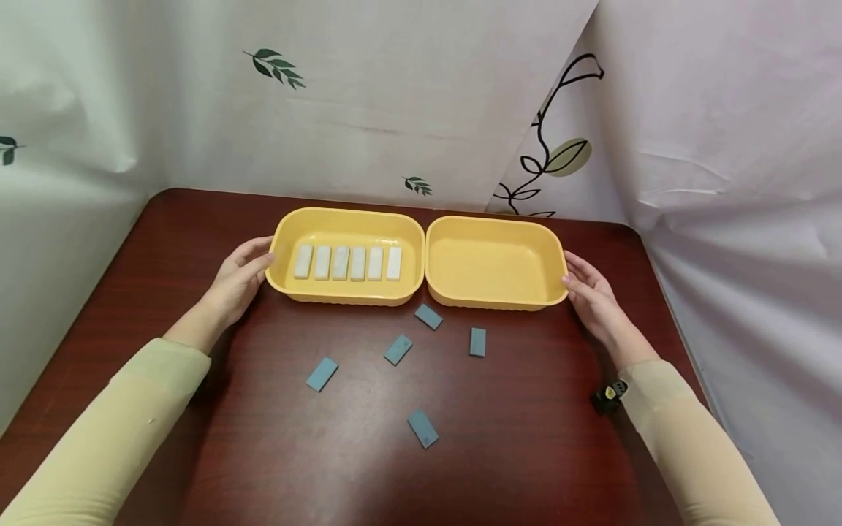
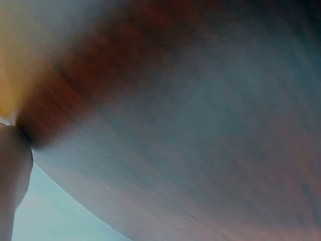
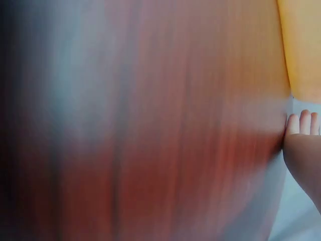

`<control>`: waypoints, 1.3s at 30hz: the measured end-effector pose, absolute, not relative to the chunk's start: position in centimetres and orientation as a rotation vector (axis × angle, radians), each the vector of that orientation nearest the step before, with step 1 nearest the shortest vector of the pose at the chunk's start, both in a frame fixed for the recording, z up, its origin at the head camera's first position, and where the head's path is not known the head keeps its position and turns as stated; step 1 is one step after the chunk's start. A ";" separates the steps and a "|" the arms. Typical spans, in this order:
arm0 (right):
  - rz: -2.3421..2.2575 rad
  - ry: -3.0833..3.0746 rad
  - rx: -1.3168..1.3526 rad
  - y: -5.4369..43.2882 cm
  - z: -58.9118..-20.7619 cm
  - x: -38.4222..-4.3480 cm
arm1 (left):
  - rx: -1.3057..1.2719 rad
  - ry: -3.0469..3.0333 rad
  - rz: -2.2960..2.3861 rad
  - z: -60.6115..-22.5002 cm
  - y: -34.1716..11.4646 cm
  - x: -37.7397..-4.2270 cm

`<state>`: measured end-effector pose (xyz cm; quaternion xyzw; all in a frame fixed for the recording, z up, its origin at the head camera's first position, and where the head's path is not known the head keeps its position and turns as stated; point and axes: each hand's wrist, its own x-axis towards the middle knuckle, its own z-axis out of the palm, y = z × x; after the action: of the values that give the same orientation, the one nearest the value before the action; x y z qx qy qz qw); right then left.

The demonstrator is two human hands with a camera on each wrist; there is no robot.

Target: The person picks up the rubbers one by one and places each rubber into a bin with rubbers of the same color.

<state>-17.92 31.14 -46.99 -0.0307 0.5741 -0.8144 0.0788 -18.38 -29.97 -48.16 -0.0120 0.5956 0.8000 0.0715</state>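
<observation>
Here, we see a person's two hands at the outer ends of a pair of yellow trays set side by side, their inner ends touching, at the far part of a dark red-brown table [image 1: 526,438]. The left hand [image 1: 237,283] is at the outer end of the left tray [image 1: 355,298], its thumb apart from the fingers and near the rim. The right hand [image 1: 594,298] meets the outer end of the right tray [image 1: 490,263], its fingers fairly straight, its thumb at the rim; how firmly either hand presses, we cannot tell. In the left tray we count six white blocks [image 1: 340,263], lined up in a row. Nearer to us, five blue-gray tiles [image 1: 397,349] lie scattered at different angles on the tabletop, one just below the point where the trays meet. Pale sleeves [image 1: 138,402] cover both arms, and a small dark device [image 1: 606,396] shows by the right cuff. Behind the table we find a whitish covering [image 1: 408,95] printed with green leaf sprigs and a black-lined vine.
</observation>
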 end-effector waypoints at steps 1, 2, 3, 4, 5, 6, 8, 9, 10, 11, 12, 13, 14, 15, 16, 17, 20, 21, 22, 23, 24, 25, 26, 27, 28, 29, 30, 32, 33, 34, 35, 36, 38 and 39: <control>-2.453 1.703 -0.103 31.1 -47.1 -17.9 | -0.031 1.787 2.410 -48.2 -29.9 -18.4; -2.466 1.690 -0.109 31.0 -47.2 -17.9 | -0.024 1.784 2.414 -48.3 -29.9 -18.4; -2.478 1.676 -0.114 30.9 -47.3 -17.8 | -0.016 1.778 2.424 -48.3 -29.8 -18.4; -2.480 1.671 -0.111 30.9 -47.3 -17.8 | -0.008 1.772 2.434 -48.3 -29.8 -18.4; -2.483 1.650 -0.114 30.8 -47.3 -17.7 | -0.001 1.763 2.446 -48.4 -29.8 -18.4; -2.478 1.650 -0.114 30.8 -47.4 -17.7 | 0.005 1.761 2.453 -48.4 -29.7 -18.4; -2.450 1.676 -0.112 30.6 -47.4 -17.6 | 0.010 1.748 2.468 -48.5 -29.7 -18.4; -2.434 1.691 -0.110 30.6 -47.4 -17.6 | 0.011 1.748 2.469 -48.5 -29.7 -18.3; -2.418 1.706 -0.110 30.6 -47.4 -17.6 | 0.012 1.747 2.469 -48.5 -29.7 -18.3; -2.403 1.722 -0.110 30.5 -47.4 -17.5 | 0.015 1.745 2.469 -48.5 -29.7 -18.3; -2.384 1.751 -0.105 30.5 -47.4 -17.5 | 0.017 1.748 2.465 -48.6 -29.7 -18.3; -2.374 1.760 -0.105 30.5 -47.4 -17.5 | 0.020 1.746 2.465 -48.6 -29.7 -18.3; -2.367 1.766 -0.107 30.6 -47.5 -17.5 | 0.024 1.748 2.463 -48.6 -29.6 -18.3; -2.359 1.771 -0.109 30.6 -47.5 -17.4 | 0.027 1.748 2.465 -48.7 -29.6 -18.2; -2.352 1.774 -0.113 30.6 -47.5 -17.4 | 0.030 1.743 2.472 -48.7 -29.6 -18.2; -2.349 1.774 -0.117 30.6 -47.5 -17.4 | 0.033 1.742 2.477 -48.7 -29.6 -18.2; -2.345 1.778 -0.123 30.7 -47.6 -17.5 | 0.042 1.727 2.498 -48.6 -29.5 -18.2; -2.345 1.779 -0.125 30.7 -47.7 -17.5 | 0.043 1.723 2.504 -48.6 -29.5 -18.2; -2.345 1.777 -0.130 30.6 -47.7 -17.5 | 0.045 1.722 2.508 -48.5 -29.5 -18.2; -2.345 1.775 -0.135 30.6 -47.7 -17.6 | 0.046 1.719 2.512 -48.5 -29.5 -18.2; -2.344 1.775 -0.140 30.6 -47.7 -17.6 | 0.048 1.713 2.516 -48.4 -29.6 -18.2; -2.346 1.770 -0.146 30.6 -47.8 -17.7 | 0.050 1.711 2.519 -48.4 -29.6 -18.2; -2.344 1.771 -0.152 30.6 -47.8 -17.8 | 0.051 1.711 2.520 -48.4 -29.6 -18.2; -2.341 1.770 -0.155 30.6 -47.8 -17.8 | 0.055 1.712 2.520 -48.4 -29.6 -18.2; -2.338 1.771 -0.158 30.6 -47.8 -17.8 | 0.059 1.712 2.519 -48.4 -29.6 -18.2; -2.337 1.770 -0.159 30.6 -47.9 -17.9 | 0.063 1.706 2.521 -48.4 -29.7 -18.2; -2.334 1.773 -0.160 30.7 -47.9 -17.9 | 0.067 1.706 2.520 -48.4 -29.7 -18.2; -2.317 1.785 -0.162 30.7 -47.9 -17.9 | 0.074 1.705 2.519 -48.4 -29.7 -18.2; -2.310 1.790 -0.163 30.7 -47.9 -17.9 | 0.076 1.703 2.521 -48.4 -29.7 -18.2; -2.300 1.795 -0.165 30.7 -47.9 -17.9 | 0.077 1.699 2.524 -48.5 -29.7 -18.2; -2.296 1.798 -0.166 30.7 -47.9 -17.9 | 0.077 1.696 2.526 -48.5 -29.7 -18.2; -2.292 1.802 -0.166 30.7 -47.9 -17.9 | 0.078 1.695 2.527 -48.5 -29.7 -18.2; -2.289 1.805 -0.163 30.7 -47.8 -18.0 | 0.077 1.689 2.532 -48.5 -29.7 -18.2; -2.292 1.804 -0.160 30.7 -47.8 -18.0 | 0.077 1.685 2.535 -48.6 -29.6 -18.2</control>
<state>-17.97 30.73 -47.82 -0.0544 0.6137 -0.7799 0.1102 -18.17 -29.64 -48.55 0.0251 0.5526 0.8317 0.0482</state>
